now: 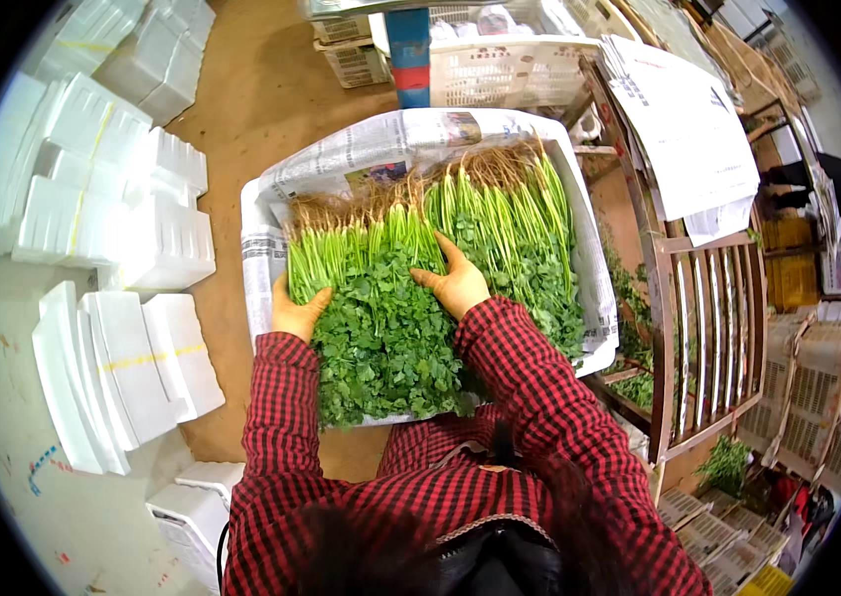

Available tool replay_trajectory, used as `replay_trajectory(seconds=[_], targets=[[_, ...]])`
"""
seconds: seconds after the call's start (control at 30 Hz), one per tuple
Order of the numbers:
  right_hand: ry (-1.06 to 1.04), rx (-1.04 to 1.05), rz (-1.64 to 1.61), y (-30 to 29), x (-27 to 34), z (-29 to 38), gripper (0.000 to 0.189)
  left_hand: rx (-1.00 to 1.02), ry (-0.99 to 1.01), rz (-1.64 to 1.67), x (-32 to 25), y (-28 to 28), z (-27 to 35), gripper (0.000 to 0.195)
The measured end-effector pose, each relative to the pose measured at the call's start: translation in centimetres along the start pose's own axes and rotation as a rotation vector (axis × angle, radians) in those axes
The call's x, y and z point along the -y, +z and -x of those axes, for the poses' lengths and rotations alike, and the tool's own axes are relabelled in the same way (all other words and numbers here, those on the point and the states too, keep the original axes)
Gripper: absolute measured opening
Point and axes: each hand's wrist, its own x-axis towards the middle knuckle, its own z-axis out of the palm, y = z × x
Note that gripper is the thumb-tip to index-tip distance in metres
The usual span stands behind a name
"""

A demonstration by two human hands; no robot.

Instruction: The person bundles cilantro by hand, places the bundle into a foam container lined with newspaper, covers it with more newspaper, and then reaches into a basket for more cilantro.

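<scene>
A white foam box (597,363) lined with newspaper (316,165) stands before me, filled with coriander laid roots-up toward the far side. The left stack of coriander (390,328) lies between my two hands, and a right stack of coriander (510,238) fills the other side. My left hand (299,308) presses the left stack's outer side, thumb over the stems, fingers hidden against the box wall. My right hand (457,283) grips the same stack's inner side, where the two stacks meet. Its thumb and index finger show on the stems; the other fingers are mostly hidden.
White foam boxes (159,238) are piled along the left wall. A brown slatted metal rack (711,343) stands close on the right, with paper sheets (681,127) on it. Beyond my box is a white plastic crate (510,74); a person (837,190) bends at far right.
</scene>
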Motion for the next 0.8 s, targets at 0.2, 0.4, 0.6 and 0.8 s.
replay_trajectory(seconds=[0.2,0.4,0.6,0.8], targets=[[0.034,0.184,0.182,-0.5,4.0,0.2,0.091,0.009,0.052,-0.175,1.5,-2.1,-0.2,0.094],[-0.106,0.066,0.061,-3.8,4.4,4.2,0.083,-0.045,0.185,-0.535,-8.6,-4.8,4.0,0.080],[-0.485,-0.033,0.818,-6.1,4.9,10.0,0.073,0.358,0.711,-0.736,-13.0,4.1,7.1,0.091],[-0.276,0.025,1.135,-1.6,-2.1,9.0,0.076,0.586,0.648,-0.875,-9.4,11.5,6.7,0.095]])
